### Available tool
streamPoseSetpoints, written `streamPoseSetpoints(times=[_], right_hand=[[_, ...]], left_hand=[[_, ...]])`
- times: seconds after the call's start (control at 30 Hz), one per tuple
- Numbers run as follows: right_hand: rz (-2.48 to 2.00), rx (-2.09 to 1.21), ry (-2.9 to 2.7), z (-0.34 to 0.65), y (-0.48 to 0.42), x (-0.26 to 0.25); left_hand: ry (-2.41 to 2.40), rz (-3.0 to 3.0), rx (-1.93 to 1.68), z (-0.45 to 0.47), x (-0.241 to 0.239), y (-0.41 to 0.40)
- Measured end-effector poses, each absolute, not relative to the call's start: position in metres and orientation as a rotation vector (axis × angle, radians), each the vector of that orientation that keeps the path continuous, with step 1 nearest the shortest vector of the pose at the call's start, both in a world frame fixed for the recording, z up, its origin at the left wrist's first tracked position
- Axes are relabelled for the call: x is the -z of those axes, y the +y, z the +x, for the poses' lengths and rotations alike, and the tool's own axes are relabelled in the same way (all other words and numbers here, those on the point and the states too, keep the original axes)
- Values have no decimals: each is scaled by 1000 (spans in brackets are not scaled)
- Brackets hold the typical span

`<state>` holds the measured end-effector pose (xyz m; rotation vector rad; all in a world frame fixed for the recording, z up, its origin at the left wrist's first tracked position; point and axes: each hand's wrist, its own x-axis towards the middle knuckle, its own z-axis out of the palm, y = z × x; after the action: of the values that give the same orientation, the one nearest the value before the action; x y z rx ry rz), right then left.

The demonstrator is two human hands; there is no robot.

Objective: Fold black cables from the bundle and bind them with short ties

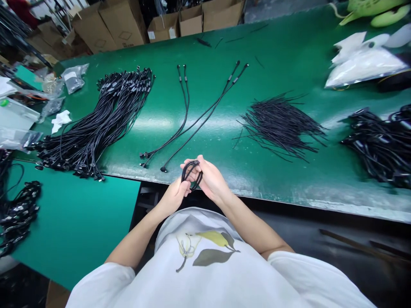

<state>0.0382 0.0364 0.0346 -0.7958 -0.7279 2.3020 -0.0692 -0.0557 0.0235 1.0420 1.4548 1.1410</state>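
your left hand and right hand both hold the coiled black cable, maybe so its loops stay together. loose cables lie just past your hands; thin black ties lie beyond your right hand, perhaps for easy reach.

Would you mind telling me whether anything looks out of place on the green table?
A few thin black strips lie scattered near the far edge of the table, apart from the main pile; nothing looks clearly damaged.

Left forearm and right forearm angled inward; left hand and right hand curled close together, right set slightly farther
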Motion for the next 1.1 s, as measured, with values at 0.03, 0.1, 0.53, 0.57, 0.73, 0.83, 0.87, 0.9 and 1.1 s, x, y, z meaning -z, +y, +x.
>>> streamPoseSetpoints(times=[0.03, 0.1, 0.53, 0.57, 0.73, 0.83, 0.87, 0.9, 1.1], right_hand=[[-820, -2286, -737, 37, 34, -34], [-815, -2235, -787, 36, 29, -34], [-487, -2413, -890, 50, 60, -54], [-504, -2354, -975, 52, 62, -53], [-530, -1504, -1776, 82, 78, -51], [-225, -855, -2465, 103, 79, -43], [-145, -684, -2673, 108, 76, -38], [-112, -557, -2851, 112, 72, -34], [-180, -781, -3232, 134, 46, -32]], left_hand=[[1457, 1055, -1109, -70, -21, -55], [1409, 1064, -1075, -70, -16, -51], [832, 362, -1065, -35, -38, -54], [827, 361, -1063, -35, -40, -52], [988, 412, -1135, -50, -32, -42], [1173, 677, -959, -62, -30, -40], [1245, 839, -833, -64, -31, -40], [1330, 1032, -683, -66, -33, -41], [1403, 2109, 50, -58, -46, -53]])
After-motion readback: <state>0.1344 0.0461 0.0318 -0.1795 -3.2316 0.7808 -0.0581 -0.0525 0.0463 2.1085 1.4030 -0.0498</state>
